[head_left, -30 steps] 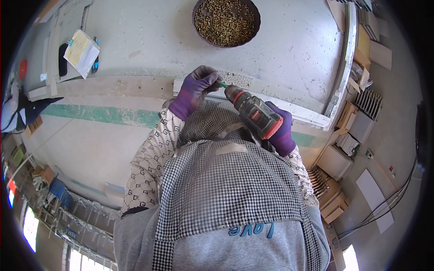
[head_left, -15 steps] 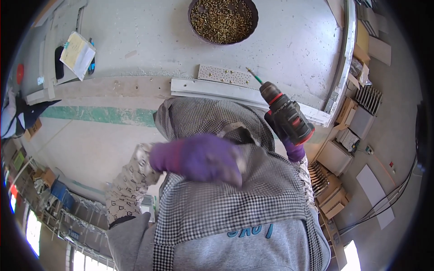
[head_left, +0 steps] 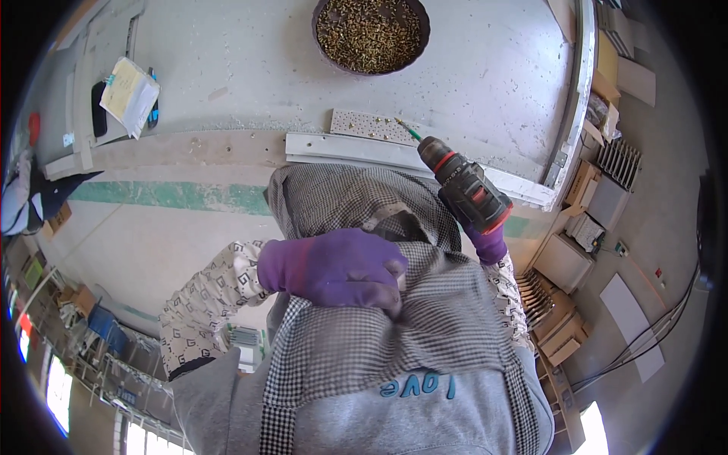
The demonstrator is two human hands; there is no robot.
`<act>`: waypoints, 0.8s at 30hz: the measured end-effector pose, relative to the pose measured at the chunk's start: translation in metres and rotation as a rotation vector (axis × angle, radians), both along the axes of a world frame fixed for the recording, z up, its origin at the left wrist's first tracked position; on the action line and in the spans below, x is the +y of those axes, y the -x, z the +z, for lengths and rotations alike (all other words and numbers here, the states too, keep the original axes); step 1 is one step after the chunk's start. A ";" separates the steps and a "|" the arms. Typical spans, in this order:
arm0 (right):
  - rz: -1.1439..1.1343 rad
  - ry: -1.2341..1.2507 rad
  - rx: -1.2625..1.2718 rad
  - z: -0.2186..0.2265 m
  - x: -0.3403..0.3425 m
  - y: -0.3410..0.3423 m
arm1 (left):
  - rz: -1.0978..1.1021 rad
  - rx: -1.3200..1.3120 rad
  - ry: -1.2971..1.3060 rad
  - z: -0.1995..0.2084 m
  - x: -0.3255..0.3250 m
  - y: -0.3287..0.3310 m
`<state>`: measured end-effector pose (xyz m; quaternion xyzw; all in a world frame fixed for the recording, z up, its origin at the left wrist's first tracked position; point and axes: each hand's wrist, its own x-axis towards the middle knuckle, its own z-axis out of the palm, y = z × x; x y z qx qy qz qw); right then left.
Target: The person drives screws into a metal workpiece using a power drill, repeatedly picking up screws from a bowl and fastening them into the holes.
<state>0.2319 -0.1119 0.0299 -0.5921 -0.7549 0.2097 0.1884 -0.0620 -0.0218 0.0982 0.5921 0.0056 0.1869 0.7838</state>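
My left hand (head_left: 341, 271), in a purple glove, is closed at my waist with its fingertips on the checked apron (head_left: 447, 326). The cloth bunches and puckers right beside the fingers. In my right hand (head_left: 485, 244), also purple-gloved, is a black and red cordless drill (head_left: 472, 191). A slim green bit points from it toward the far left, its tip over the right part of a perforated strip (head_left: 360, 124). Several small brass-coloured screws stand in or lie on that strip. The drill's body hides most of my right fingers.
A dark round bowl (head_left: 317, 45) full of small brass-coloured screws stands on the grey worktable (head_left: 250, 61). A white metal profile (head_left: 341, 149) runs along the table's near edge. Papers (head_left: 130, 97) lie at far left. Cartons (head_left: 563, 334) and cables are on the right-hand floor.
My left hand, blurred before, is now steadier and pressed to the apron, which has bunched up beside it. The drill in my right hand has shifted slightly left.
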 end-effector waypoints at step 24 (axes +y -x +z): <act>-0.145 0.611 -0.240 -0.021 0.051 0.058 | 0.761 1.189 -0.252 -0.230 0.043 0.002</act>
